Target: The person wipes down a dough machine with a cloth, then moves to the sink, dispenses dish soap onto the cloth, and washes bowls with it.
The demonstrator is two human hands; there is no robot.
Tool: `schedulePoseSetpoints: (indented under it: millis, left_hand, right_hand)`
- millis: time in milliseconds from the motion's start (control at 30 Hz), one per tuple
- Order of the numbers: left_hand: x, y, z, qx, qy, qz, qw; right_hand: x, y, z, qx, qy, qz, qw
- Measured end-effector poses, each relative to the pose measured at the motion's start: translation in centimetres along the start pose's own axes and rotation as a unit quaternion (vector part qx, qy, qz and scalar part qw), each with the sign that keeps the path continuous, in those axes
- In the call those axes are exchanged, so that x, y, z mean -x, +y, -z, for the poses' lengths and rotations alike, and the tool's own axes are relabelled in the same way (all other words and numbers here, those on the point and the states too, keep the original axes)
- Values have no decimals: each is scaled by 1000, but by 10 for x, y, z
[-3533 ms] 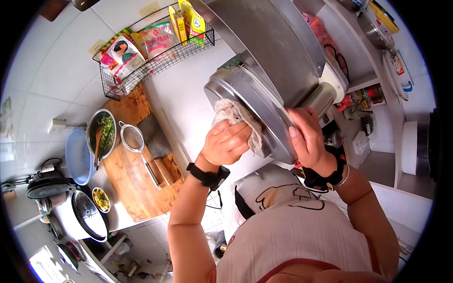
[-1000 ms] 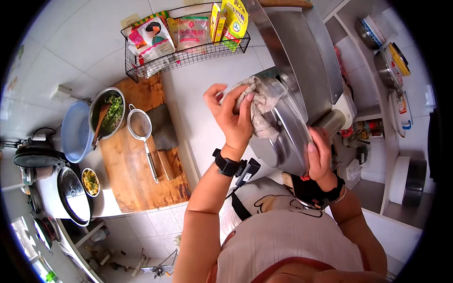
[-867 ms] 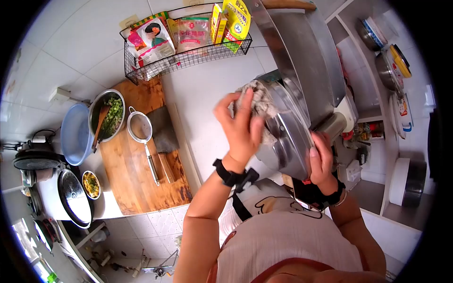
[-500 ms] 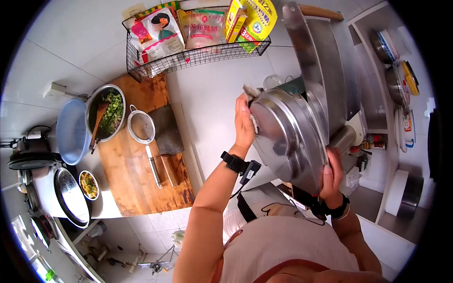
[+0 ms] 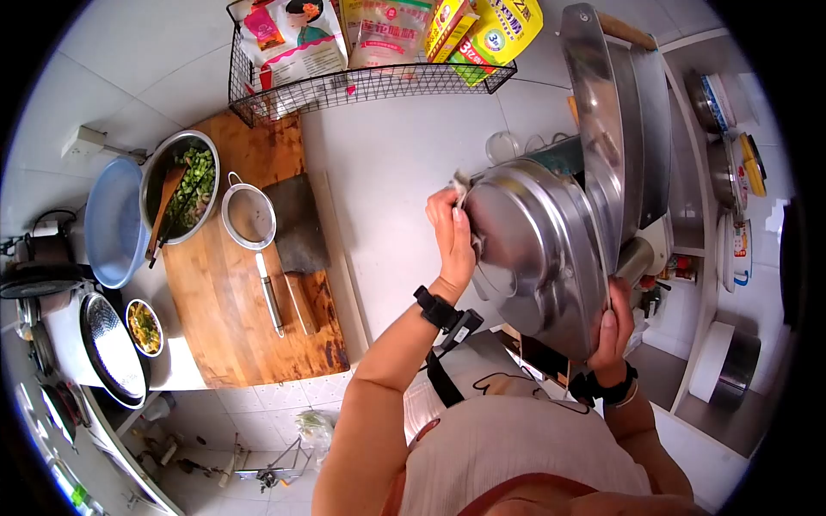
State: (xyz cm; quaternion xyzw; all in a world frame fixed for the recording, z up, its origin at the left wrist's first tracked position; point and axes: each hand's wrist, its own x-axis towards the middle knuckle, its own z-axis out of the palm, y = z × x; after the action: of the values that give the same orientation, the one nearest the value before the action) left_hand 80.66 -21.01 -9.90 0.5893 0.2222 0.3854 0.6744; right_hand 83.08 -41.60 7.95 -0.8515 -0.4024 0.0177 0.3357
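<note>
1. Where the cloth (image 5: 461, 183) bunched over the metal vessel (image 5: 538, 258) a second ago, the left grip (image 5: 450, 236) now clutches it along the edge; wiping apparently reaches there.
2. Opposite, the right grip (image 5: 613, 325) clasps the rim, the metal vessel tilted sideways between both.
3. Its shiny, stepped curves contrast with the crumpled cloth; the rectangular wooden board (image 5: 211, 301) looks worn.
</note>
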Motion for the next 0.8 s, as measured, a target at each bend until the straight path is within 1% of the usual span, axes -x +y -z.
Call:
schedulePoseSetpoints:
  millis: [33, 133, 167, 267, 300, 367, 400, 433, 500, 567, 633, 700, 767, 800]
  left_hand:
    - [-6, 11, 0, -1, 0, 1, 1000]
    - [-21, 31, 0, 51, -42, -90, 994]
    - [-16, 25, 1, 53, -44, -84, 994]
    - [11, -27, 6, -26, -44, -41, 998]
    - [18, -35, 6, -26, -44, -40, 998]
    - [34, -47, 6, -22, -32, -5, 999]
    - [34, -59, 9, -3, -66, 20, 998]
    - [31, -60, 10, -5, -64, 17, 998]
    - [27, -59, 9, 36, -36, 62, 997]
    - [33, -56, 6, 80, -8, 112, 990]
    - [39, -50, 3, 123, 30, 158, 979]
    - [35, -45, 8, 163, 51, 234, 957]
    - [17, -51, 11, 84, 86, 249, 961]
    - [6, -51, 10, 146, 156, 210, 954]
  right_hand:
    - [2, 0, 0, 5, 0, -1, 1000]
    - [-2, 1, 0, 3, 0, 6, 1000]
    - [-1, 0, 0, -3, -2, 12, 1000]
    - [1, 3, 1, 23, 0, 20, 1000]
    - [0, 4, 1, 23, -1, 20, 1000]
    - [3, 4, 2, 19, 3, 15, 1000]
    - [6, 2, 2, 17, 1, 10, 1000]
    - [4, 2, 2, 9, -2, 4, 1000]
    - [1, 2, 2, 3, -4, 1, 1000]
    - [3, 1, 3, 26, -9, -21, 999]
    - [2, 2, 3, 11, -16, -11, 1000]
    - [-1, 4, 1, -4, -23, 6, 1000]
    - [0, 9, -1, -28, -6, 14, 1000]
    - [-1, 9, 0, 0, -2, 36, 999]
